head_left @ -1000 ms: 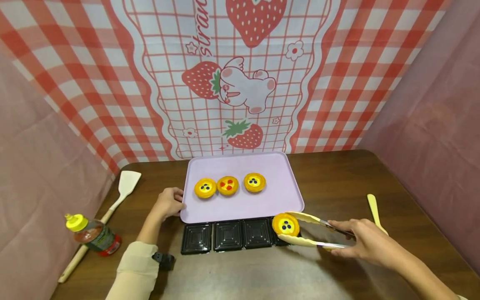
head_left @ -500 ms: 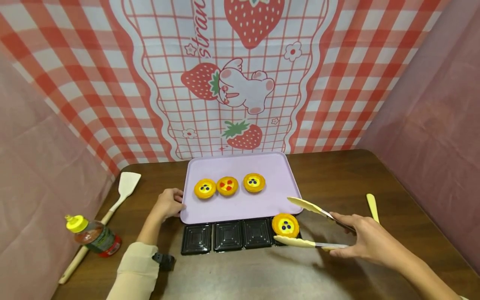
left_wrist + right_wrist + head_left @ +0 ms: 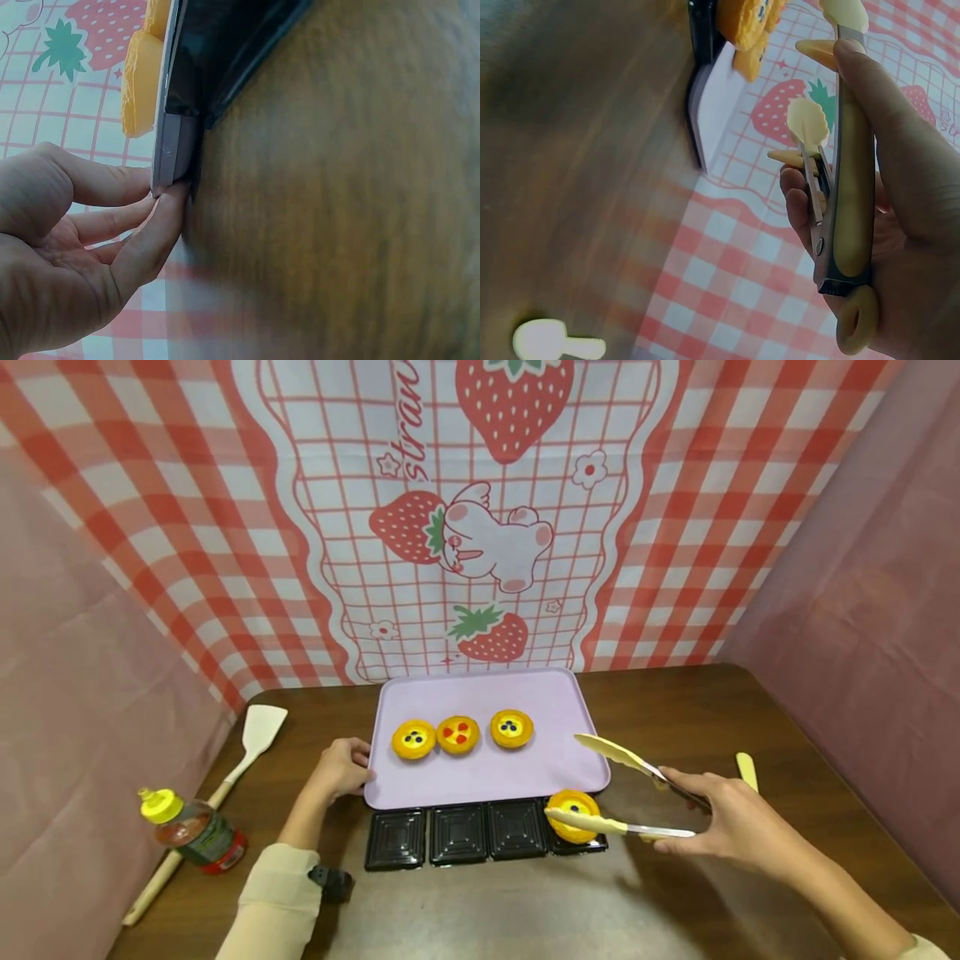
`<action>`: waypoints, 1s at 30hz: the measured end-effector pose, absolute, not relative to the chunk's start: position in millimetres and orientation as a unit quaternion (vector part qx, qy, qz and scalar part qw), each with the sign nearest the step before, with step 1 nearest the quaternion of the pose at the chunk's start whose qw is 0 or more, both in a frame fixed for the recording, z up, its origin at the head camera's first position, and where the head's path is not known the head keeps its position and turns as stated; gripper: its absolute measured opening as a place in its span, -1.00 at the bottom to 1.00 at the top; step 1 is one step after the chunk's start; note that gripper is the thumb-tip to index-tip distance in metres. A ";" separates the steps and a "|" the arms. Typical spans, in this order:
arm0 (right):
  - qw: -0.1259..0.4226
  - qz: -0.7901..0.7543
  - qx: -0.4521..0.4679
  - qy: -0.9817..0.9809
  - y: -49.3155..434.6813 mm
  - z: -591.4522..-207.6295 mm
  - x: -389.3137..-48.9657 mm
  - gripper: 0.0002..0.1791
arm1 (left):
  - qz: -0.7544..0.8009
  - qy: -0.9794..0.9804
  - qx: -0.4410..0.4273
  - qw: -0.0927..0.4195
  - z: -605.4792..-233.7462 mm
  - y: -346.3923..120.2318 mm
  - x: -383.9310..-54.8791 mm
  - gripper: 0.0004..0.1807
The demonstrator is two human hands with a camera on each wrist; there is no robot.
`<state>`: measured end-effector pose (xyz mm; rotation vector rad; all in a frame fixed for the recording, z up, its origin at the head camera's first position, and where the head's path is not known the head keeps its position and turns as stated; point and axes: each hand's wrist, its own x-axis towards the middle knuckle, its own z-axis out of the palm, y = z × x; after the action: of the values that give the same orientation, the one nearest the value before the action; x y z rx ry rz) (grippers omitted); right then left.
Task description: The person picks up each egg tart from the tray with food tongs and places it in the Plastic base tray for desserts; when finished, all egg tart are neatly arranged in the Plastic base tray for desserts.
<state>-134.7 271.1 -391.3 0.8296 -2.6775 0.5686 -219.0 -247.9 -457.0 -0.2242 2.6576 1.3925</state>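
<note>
At the left of the frame, a white spatula (image 3: 262, 728) slants across the wooden table (image 3: 660, 702), its handle passing behind a sauce bottle with a yellow cap (image 3: 202, 835). Left of centre, the left hand (image 3: 341, 768) pinches the near left corner of a lilac tray (image 3: 427, 785), thumb above and a finger beneath in the left wrist view. On the tray, mid-frame, lie a blueberry tart (image 3: 414, 740), a strawberry tart (image 3: 458, 736) touching it, and a second blueberry tart (image 3: 512, 729) slightly apart. Along the tray's near edge, below centre, runs a row of four black boxes (image 3: 458, 833); a third blueberry tart (image 3: 576, 804) sits in the rightmost. The right hand (image 3: 731, 814), right of centre, grips yellow-ended tongs (image 3: 660, 832), their arms spread. One tip overlaps that boxed tart; whether they touch, I cannot tell. The other tip is over the tray's right edge. Farther right, partly behind the hand, lies a pale yellow utensil (image 3: 747, 770).
</note>
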 end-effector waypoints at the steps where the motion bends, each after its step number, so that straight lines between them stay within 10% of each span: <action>1: 0.139 0.200 0.287 -0.926 270.1 -389.7 -137.3 -0.03 | 0.462 0.882 -0.071 0.067 -457.4 -247.5 -219.1 -0.52; 30: 0.035 0.243 0.243 -0.939 199.6 -423.4 -239.1 0.00 | 0.471 0.876 -0.072 0.076 -456.7 -250.5 -221.9 -0.50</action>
<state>-239.1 199.6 -423.4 0.7466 -2.8854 0.7465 -221.9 -250.5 -456.7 -0.2153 2.6257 1.4114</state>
